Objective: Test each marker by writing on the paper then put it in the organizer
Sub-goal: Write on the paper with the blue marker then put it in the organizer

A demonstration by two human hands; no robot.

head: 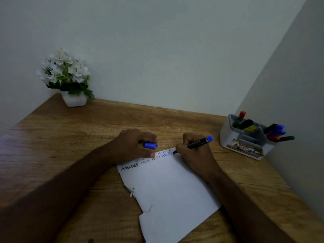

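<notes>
Paper (168, 188): white sheet lying flat on the wooden counter (70, 137), nearest the camera, its left edge torn and ragged; rows of "ABCDEF" in black, red and blue run along its far edge.
Right hand (194, 155): at 1 o'clock from the middle of the sheet, fingers curled round a black-barrelled marker (198, 142); the dark tip touches the sheet at the end of a blue "ABC", and the blue rear end points toward 2 o'clock.
Left hand (133, 146): at 11 o'clock on the sheet's far edge, thumb pressed flat on the sheet, fingers curled over a blue cap (150, 145) held between fingers and palm.
Organizer (245, 139): pale grey caddy at 3 o'clock from the hands, against the right wall, well apart from the sheet; red, green, black and blue markers stand or lean in its compartments, with a printed label on its front.
Flower pot (74, 100): white pot of white blossoms at 10 o'clock, in the far left corner of the counter.
</notes>
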